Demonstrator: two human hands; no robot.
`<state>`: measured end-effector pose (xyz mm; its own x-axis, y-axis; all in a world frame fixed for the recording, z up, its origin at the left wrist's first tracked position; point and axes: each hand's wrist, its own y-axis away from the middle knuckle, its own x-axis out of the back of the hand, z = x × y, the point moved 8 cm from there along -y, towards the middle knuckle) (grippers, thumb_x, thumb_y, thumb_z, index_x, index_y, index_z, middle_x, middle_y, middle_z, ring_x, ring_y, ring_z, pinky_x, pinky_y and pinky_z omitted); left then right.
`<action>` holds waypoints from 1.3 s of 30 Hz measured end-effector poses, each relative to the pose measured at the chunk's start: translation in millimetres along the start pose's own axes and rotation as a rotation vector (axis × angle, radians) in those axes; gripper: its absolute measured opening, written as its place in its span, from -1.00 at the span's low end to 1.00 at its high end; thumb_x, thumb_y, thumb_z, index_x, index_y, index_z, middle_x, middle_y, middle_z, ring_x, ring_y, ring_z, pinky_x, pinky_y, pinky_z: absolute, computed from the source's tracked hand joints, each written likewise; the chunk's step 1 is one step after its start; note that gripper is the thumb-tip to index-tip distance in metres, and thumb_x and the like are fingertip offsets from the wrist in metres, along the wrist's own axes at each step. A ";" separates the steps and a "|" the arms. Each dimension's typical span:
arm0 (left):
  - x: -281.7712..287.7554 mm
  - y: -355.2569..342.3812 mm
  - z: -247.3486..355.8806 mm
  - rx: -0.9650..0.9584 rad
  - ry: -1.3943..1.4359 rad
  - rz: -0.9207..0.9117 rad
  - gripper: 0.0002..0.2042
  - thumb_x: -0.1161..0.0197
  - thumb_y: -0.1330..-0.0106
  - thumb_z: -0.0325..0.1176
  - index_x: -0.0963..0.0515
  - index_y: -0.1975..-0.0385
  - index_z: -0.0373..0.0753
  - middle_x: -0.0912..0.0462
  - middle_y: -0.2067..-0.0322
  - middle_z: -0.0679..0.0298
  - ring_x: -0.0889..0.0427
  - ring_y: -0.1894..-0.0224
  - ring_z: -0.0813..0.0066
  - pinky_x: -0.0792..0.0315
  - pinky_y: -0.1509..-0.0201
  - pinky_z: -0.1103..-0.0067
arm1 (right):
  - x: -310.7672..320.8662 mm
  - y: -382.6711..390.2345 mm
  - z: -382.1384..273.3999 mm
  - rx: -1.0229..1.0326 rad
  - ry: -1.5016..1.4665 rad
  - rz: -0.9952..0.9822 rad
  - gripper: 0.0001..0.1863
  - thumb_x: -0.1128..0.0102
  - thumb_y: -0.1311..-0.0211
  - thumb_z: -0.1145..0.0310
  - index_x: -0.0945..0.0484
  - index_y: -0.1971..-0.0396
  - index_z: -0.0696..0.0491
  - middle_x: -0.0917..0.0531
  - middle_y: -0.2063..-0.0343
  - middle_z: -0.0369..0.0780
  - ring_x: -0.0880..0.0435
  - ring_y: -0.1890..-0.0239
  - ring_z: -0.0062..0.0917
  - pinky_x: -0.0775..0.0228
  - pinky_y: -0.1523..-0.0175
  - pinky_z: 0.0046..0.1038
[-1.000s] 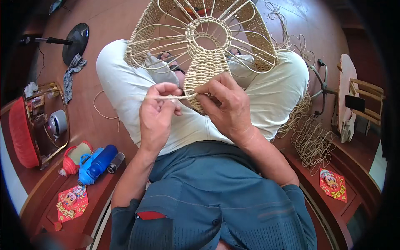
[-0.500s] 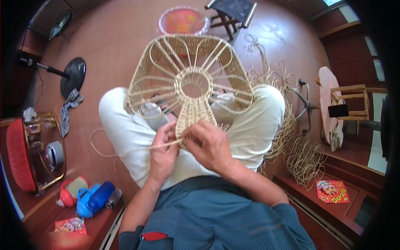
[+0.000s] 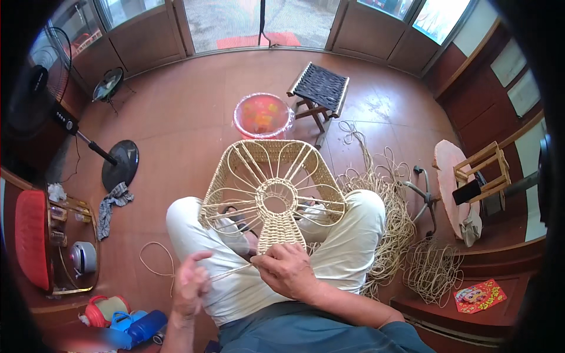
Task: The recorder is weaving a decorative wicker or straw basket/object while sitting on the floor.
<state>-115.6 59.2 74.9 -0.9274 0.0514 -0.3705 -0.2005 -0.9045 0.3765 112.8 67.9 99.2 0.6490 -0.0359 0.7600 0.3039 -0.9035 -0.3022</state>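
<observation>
A tan woven basket [image 3: 281, 233] rests across my lap. It has a curved woven wall, a round ring with looped spokes, and a narrow woven neck pointing toward me. My right hand [image 3: 285, 270] is closed over the near end of that neck, its fingertips pinching the edge where a cord [image 3: 232, 271] comes out. From there the cord runs fairly straight to my left hand [image 3: 191, 283], out beside my left thigh. The left index finger sticks out while the other fingers curl at the cord. Slight blur and the palm hide exactly how it is gripped.
Loose cord [image 3: 376, 217] lies heaped on the floor at right. Ahead stand a red tub [image 3: 259, 115] and a folding stool [image 3: 321, 88]. A fan base [image 3: 120, 165] and a red-cushioned chair [image 3: 32, 238] are at left, with bottles [image 3: 144, 326] near me.
My left hand has come away from the neck, moving left and toward me with the cord. The right hand stays at the neck's end. The view has tilted up, showing doors ahead.
</observation>
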 end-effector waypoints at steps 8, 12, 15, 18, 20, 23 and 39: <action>255.7 52.7 70.8 -0.229 -0.833 0.606 -0.80 -0.27 -0.48 -0.23 -0.68 0.24 -0.24 -0.58 0.39 0.46 -0.49 0.28 0.69 -0.38 0.19 0.58 | -3.8 -3.5 4.4 -0.026 -0.100 0.008 -0.90 -0.47 -0.23 0.22 -0.75 0.29 -0.18 -0.61 0.37 -0.37 -0.63 0.26 -0.42 -0.36 0.11 -0.32; 433.7 118.8 108.1 -0.114 -1.142 0.885 -0.69 -0.22 -0.50 -0.14 -0.69 0.36 -0.26 -0.68 0.36 0.31 -0.59 0.21 0.51 -0.45 0.04 0.45 | -7.1 -5.6 10.2 -0.031 -0.096 0.020 -0.90 -0.43 -0.26 0.24 -0.71 0.31 -0.11 -0.61 0.35 -0.30 -0.64 0.23 -0.33 -0.38 0.09 -0.25; 517.8 192.3 146.1 -0.020 -1.331 1.090 -0.57 -0.18 -0.50 0.01 -0.71 0.34 -0.28 -0.72 0.34 0.19 -0.60 0.23 0.41 -0.47 0.04 0.37 | -9.5 -2.5 11.0 -0.031 -0.099 0.053 -0.91 -0.43 -0.26 0.28 -0.69 0.34 -0.08 -0.61 0.36 -0.26 -0.64 0.23 -0.29 -0.37 0.11 -0.22; 529.8 240.9 180.9 0.248 -1.561 1.425 -0.46 -0.14 -0.49 0.15 -0.71 0.28 -0.32 -0.77 0.22 0.03 -0.70 0.11 0.15 -0.49 0.00 0.24 | -14.3 -0.1 13.8 -0.066 -0.181 0.005 -0.92 -0.45 -0.24 0.32 -0.69 0.34 -0.07 -0.60 0.37 -0.28 -0.63 0.24 -0.31 -0.36 0.13 -0.23; 487.9 222.9 188.3 0.401 -1.688 1.489 -0.44 -0.13 -0.51 0.17 -0.70 0.15 -0.32 -0.77 0.08 -0.02 -0.72 -0.03 0.03 -0.51 -0.09 0.22 | -11.0 -1.5 13.9 -0.060 -0.172 0.036 -0.91 -0.46 -0.22 0.34 -0.70 0.34 -0.06 -0.59 0.39 -0.29 -0.63 0.27 -0.33 -0.35 0.15 -0.24; 342.6 120.8 177.6 -0.153 -1.688 1.145 -0.58 -0.18 -0.56 -0.02 -0.69 -0.08 -0.26 -0.76 -0.05 0.04 -0.72 -0.11 0.04 -0.54 -0.17 0.27 | -6.4 -4.8 15.4 -0.082 -0.202 0.072 -0.91 -0.47 -0.22 0.34 -0.70 0.35 -0.06 -0.59 0.40 -0.30 -0.62 0.30 -0.34 -0.33 0.17 -0.27; 21.4 16.3 4.6 -0.219 -1.147 0.330 -0.81 -0.27 -0.54 -0.27 -0.71 0.09 -0.25 -0.77 0.31 0.03 -0.79 0.26 0.08 -0.60 0.13 0.34 | -5.5 -1.5 28.4 -0.183 -0.339 0.118 -0.88 -0.46 -0.22 0.44 -0.67 0.33 0.08 -0.59 0.38 -0.19 -0.62 0.34 -0.24 -0.45 0.19 -0.24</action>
<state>-140.2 47.5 77.0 -0.6866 0.0497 0.7253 0.0531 -0.9916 0.1183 128.6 81.6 79.1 0.8746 -0.0285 0.4840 0.1044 -0.9638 -0.2454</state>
